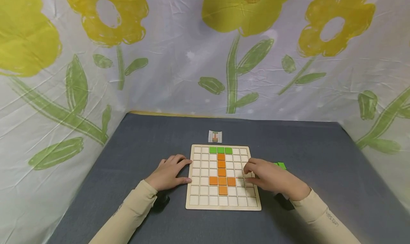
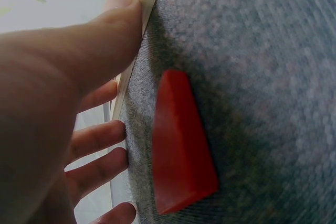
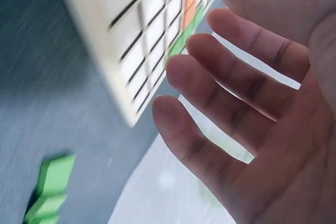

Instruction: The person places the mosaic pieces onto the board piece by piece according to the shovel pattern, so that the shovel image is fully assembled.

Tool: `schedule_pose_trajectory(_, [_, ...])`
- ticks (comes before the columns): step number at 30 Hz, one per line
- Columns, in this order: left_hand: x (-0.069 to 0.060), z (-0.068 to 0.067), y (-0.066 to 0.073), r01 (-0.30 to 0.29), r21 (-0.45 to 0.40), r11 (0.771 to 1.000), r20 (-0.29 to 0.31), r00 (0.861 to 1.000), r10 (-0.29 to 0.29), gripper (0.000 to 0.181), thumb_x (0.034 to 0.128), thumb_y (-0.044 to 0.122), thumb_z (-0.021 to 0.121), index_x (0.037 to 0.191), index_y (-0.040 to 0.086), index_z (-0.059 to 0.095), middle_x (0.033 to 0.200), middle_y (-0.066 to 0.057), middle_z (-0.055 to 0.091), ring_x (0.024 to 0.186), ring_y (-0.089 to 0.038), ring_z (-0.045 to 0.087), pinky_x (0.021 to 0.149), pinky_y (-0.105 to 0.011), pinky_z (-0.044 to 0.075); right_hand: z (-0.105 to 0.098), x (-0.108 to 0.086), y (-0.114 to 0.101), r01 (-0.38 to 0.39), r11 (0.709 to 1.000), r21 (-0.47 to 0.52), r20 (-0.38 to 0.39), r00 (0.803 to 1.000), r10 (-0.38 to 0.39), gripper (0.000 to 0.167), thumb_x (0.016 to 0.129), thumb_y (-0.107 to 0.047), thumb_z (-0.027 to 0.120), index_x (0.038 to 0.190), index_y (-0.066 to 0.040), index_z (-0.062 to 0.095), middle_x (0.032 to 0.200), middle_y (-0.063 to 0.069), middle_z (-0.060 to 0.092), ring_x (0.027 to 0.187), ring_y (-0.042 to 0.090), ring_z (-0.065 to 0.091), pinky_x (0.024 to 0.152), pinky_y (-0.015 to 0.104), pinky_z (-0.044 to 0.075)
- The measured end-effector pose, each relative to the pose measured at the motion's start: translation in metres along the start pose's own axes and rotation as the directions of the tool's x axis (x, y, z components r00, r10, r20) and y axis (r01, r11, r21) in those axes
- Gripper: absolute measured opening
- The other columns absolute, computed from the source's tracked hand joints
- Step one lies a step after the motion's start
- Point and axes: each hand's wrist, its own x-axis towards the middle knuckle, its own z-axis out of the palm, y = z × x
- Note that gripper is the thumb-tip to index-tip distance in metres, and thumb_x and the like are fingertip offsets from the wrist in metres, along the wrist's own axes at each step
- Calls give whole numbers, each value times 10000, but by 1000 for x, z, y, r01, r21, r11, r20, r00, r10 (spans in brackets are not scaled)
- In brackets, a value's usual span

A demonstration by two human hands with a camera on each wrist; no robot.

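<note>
A square wooden grid board lies on the dark cloth. Orange tiles form a cross shape on it, and a row of green tiles lines its top. My left hand rests at the board's left edge, thumb and fingertips touching the rim. Over the right edge is my right hand, its fingers slightly bent and apart. Nothing shows between those fingers in the right wrist view. Loose green tiles lie on the cloth beyond the right hand. A red wedge-shaped block sits near the left hand.
A small printed card with a grid pattern lies behind the board. Dark blue-grey cloth covers the table. A flower-printed curtain hangs around its back and sides.
</note>
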Motion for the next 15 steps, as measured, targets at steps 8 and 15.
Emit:
schedule_pose_trajectory(8, [0, -2, 2, 3, -7, 1000, 1, 1000, -3, 633, 843, 482, 690, 1375, 186, 520, 1330, -70, 495, 1223, -273, 466, 888, -475, 352, -1, -32, 33, -77, 997, -16, -15, 997, 76, 234, 812, -189, 776, 990, -133, 635, 953, -34, 569, 771, 94, 563, 653, 225, 473])
schedule_pose_trajectory(15, [-1, -1, 0, 8, -7, 1000, 11, 1000, -8, 641, 847, 495, 678, 1386, 191, 510, 1346, -72, 486, 1236, -271, 457, 896, -468, 347, -3, -53, 59, -151, 988, -13, -21, 988, 150, 227, 802, -133, 777, 976, -121, 630, 940, -22, 563, 807, 123, 593, 672, 248, 493])
